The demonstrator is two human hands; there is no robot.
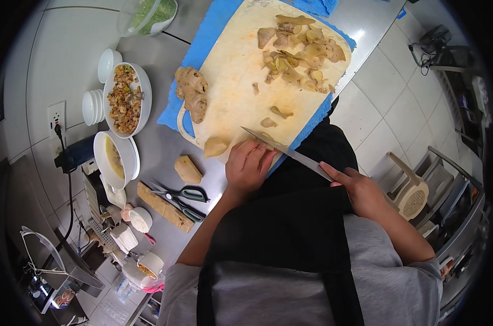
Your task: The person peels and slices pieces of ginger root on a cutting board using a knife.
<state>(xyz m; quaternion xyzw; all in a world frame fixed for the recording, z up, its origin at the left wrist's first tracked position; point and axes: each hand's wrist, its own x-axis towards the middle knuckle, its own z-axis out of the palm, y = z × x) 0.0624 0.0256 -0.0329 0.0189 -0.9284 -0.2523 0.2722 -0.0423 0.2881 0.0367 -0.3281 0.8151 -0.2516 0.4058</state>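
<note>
My right hand (pixel 354 187) grips a kitchen knife (pixel 295 155), its blade slanting across the near edge of the cutting board (pixel 230 81). With fingers curled, my left hand (pixel 249 165) presses a mostly hidden piece of ginger (pixel 272 148) against the board beside the blade. A peeled ginger piece (pixel 216 146) lies just left of that hand. Further up the board's left side rests a large unpeeled ginger root (pixel 192 93). Ginger peelings (pixel 306 54) are heaped at the far right, and a few loose scraps (pixel 269 123) lie near the knife tip.
A blue cloth (pixel 203 46) lies under the board. Left of it are a ginger-coloured block (pixel 188 169), scissors (pixel 189 201), a wooden strip (pixel 165 206), a bowl of chopped brown food (pixel 144 108) and a bowl of yellow liquid (pixel 128 157). A plastic stool (pixel 411 198) stands at right.
</note>
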